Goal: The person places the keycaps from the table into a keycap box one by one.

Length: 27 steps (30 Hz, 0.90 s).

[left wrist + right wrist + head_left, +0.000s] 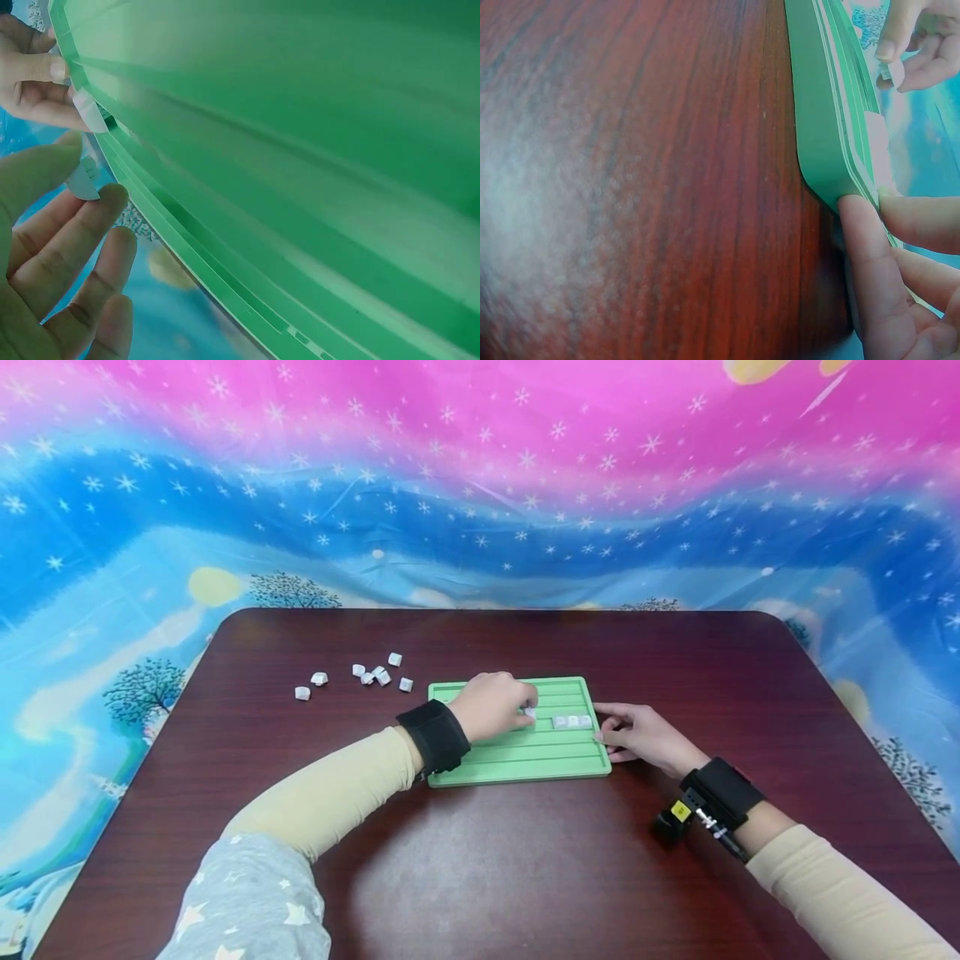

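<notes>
A white plastic keycap (530,713) is pinched by the left hand (491,706) above a green rectangular plastic tray (525,767), whose right edge is gripped by the right hand (651,737), presumably for steadiness.

The left arm (337,793) slants up and in toward the middle. The thumb and pointing finger of the left hand (491,706) pinch, and the other fingers bend softly, a bit apart. The right arm (847,881) comes in from the bottom right. The right hand (648,735) grips with its thumb and bent fingers. The two hands don't touch.
</notes>
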Available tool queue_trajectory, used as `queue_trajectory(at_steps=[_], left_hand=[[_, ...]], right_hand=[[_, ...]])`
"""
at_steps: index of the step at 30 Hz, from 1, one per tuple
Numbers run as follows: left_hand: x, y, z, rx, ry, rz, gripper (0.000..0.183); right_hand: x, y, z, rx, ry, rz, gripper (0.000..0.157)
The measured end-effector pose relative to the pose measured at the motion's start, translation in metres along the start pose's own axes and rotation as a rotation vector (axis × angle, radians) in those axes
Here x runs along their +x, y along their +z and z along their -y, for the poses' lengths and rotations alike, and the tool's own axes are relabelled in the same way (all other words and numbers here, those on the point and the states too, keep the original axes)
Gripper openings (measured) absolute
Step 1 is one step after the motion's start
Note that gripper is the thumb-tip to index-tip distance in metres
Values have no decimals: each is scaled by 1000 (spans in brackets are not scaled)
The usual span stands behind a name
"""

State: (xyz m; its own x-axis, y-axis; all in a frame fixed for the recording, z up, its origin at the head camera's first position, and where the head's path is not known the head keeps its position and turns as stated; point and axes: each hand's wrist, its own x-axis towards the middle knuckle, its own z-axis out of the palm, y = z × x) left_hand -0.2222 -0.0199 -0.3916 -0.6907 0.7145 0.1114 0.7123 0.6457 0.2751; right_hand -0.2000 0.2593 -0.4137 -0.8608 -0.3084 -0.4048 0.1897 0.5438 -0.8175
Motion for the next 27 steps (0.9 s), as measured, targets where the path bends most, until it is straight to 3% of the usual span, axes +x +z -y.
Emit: queue_trajectory(at_steps=[10,19,27], left_hand=[[12,10,-6,31,-26,27,12],[19,11,-15,53,-105,73,6],[24,12,-22,90,-135,100,5]], right_hand=[[1,0,-1,6,-12,4,66],[2,0,0,14,-5,-3,65],[1,1,-1,15,-16,6,66]])
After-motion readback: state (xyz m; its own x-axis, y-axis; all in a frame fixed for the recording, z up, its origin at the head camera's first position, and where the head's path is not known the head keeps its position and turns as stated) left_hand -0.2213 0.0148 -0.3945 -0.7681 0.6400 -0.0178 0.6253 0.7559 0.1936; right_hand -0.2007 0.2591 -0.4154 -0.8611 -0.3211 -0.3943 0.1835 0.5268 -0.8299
